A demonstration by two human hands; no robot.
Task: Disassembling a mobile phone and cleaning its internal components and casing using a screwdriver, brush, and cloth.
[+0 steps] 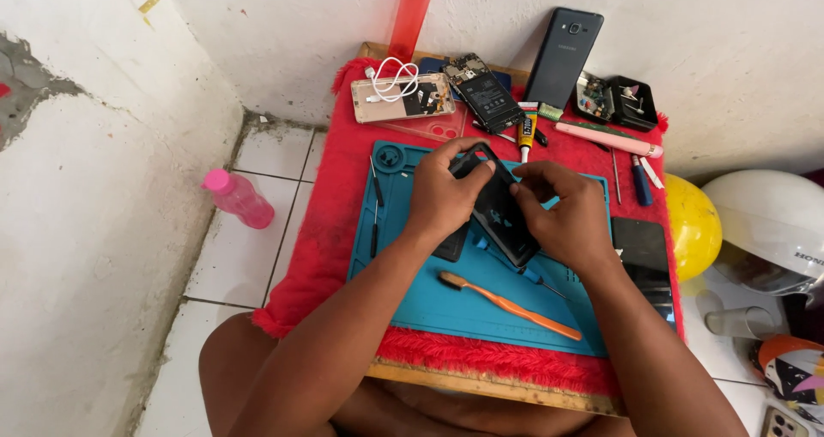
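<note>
Far left, on the tiled floor, a pink bottle [239, 198] lies well apart from your work. On the red cloth [319, 257], two thin dark tools [375, 205] rest along the left edge of the blue work mat [481, 304].

Your left hand [442, 198] is closed around the far-left end of the dark phone body [502, 209], thumb across its upper corner. You hold the phone body tilted, just above the middle of the mat. A second dark slab [451, 244] peeks out below your left hand; whether it is a separated part of the same phone I cannot tell from this angle.

Near you on the mat lies an orange toothbrush [511, 306], untouched, with a small screwdriver [536, 281] just beyond it.

Your right hand [565, 218] grips the phone body's right side, fingertips pressing along its far edge. With both hands working that edge, you look to be in the middle of the work on the casing: nothing is set down as finished, and the body has not come apart or closed in any way the view confirms.

Along the far side sit a pale opened phone with a white cable [402, 96], a bare phone board [483, 92], a glue tube [525, 132] and a small parts tray [618, 100].
</note>
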